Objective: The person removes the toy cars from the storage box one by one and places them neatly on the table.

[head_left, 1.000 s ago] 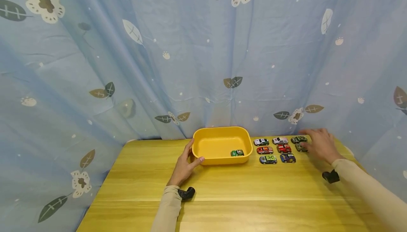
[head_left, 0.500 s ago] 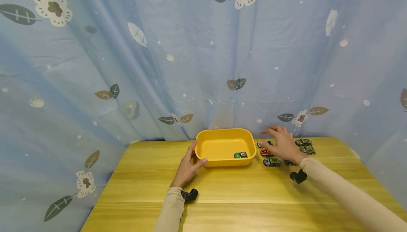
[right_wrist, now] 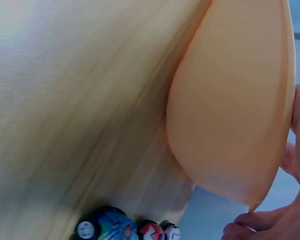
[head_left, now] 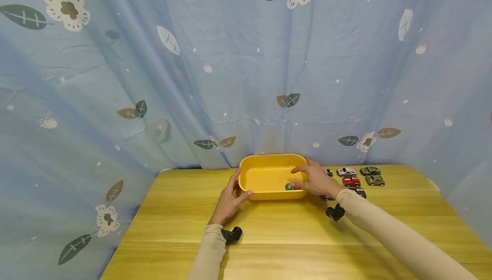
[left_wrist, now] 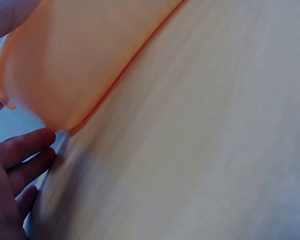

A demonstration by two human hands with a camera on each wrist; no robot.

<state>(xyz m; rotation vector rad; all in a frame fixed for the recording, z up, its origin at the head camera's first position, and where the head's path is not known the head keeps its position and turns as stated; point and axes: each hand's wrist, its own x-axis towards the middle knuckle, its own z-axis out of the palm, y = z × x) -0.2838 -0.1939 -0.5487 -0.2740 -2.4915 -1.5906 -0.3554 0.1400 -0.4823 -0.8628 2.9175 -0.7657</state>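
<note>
A yellow plastic tub [head_left: 265, 195] stands at the table's back, a small green toy car [head_left: 289, 186] inside at its right front. My left hand [head_left: 227, 201] holds the tub's left end, thumb at the front rim and other fingers along the outside. In the left wrist view several fingertips [left_wrist: 47, 137] meet the tub's lower corner. My right hand [head_left: 317, 179] reaches over the right end, thumb and forefinger spread above the inside, the thumb partly covering the green car. Other right fingers [right_wrist: 260, 222] lie by the rim outside.
Right of the tub, toy cars stand in rows, including a red car [head_left: 351, 181], a white car [head_left: 347, 172] and an olive car [head_left: 374, 180]; the right hand and sleeve hide some. A blue patterned curtain [head_left: 230, 79] hangs behind the wooden table [head_left: 269, 237].
My right hand has moved left from the far-right cars, across the rows, to the tub's right end. The left hand stays at the tub. The head view has shifted slightly.
</note>
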